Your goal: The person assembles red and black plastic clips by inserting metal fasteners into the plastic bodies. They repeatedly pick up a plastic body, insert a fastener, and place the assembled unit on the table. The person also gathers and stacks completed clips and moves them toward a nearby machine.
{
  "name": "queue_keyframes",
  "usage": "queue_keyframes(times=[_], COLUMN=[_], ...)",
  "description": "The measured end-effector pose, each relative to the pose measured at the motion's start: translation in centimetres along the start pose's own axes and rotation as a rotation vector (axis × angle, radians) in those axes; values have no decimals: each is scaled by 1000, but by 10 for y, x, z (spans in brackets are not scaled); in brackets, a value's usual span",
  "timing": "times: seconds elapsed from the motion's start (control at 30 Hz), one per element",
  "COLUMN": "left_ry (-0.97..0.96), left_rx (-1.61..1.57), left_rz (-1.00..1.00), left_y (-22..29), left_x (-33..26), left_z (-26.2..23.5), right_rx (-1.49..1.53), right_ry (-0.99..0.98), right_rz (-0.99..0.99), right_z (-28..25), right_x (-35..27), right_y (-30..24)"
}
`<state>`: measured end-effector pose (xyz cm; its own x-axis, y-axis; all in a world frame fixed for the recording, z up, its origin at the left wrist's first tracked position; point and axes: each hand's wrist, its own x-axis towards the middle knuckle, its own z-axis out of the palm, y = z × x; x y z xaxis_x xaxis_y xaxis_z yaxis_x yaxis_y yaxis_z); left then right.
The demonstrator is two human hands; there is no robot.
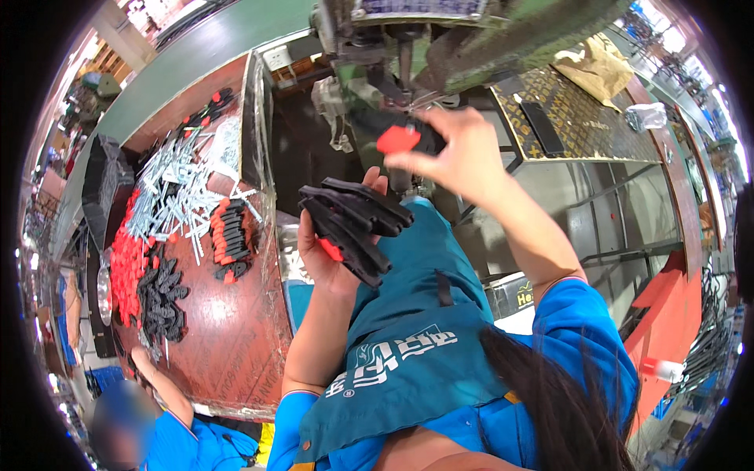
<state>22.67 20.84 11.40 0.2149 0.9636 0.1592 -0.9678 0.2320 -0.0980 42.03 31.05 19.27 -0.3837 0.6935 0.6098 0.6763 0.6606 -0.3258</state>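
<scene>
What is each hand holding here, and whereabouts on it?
Left hand: a stack of black handle pieces, clasped around its lower end. Right hand: a red-and-black piece, pinched at its edge.

Right hand [459, 153] blurred — its fingers [408, 161] hide the red-tipped piece [398, 140].

A bundle of plastic handles [353, 228] is held in the left hand [330, 263] near the centre. At one o'clock of it, a single handle piece [399, 140] is pinched by the right hand [459, 153], directly below the machine head [408, 39] at twelve o'clock. A worktable [228, 330] is spread at nine o'clock; on it, metal rods [177, 188] are piled at its far end, with handle pieces [161, 298] heaped nearer. A co-worker's forearm [165, 388] is laid on the table's near edge at seven o'clock. A mesh shelf [581, 118] is found at two o'clock.
</scene>
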Motion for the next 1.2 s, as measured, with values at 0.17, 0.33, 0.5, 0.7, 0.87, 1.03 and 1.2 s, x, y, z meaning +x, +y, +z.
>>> queue_keyframes(times=[0.17,0.33,0.5,0.7,0.87,1.03,1.2], left_ry=[-4,127,159,316,335,85,292], left_rx=[8,242,418,436,447,350,208], left_rz=[65,201,271,372,345,402,305], left_y=[3,6,-3,-11,-12,-23,-5], left_x=[-10,-11,-18,-26,-23,-16,-19], left_z=[-33,-37,-24,-21,-28,-15,-28], right_rx=[18,316,112,71,137,401,257], right_ry=[-449,-353,-112,-70,-7,54,211], right_rz=[-243,-150,-286,-313,-243,-110,-125], right_z=[-2,2,41,44,54,54,22], right_x=[-51,-57,-64,-60,-64,-57,-32], right_y=[-25,-24,-63,-64,-66,-63,-33])
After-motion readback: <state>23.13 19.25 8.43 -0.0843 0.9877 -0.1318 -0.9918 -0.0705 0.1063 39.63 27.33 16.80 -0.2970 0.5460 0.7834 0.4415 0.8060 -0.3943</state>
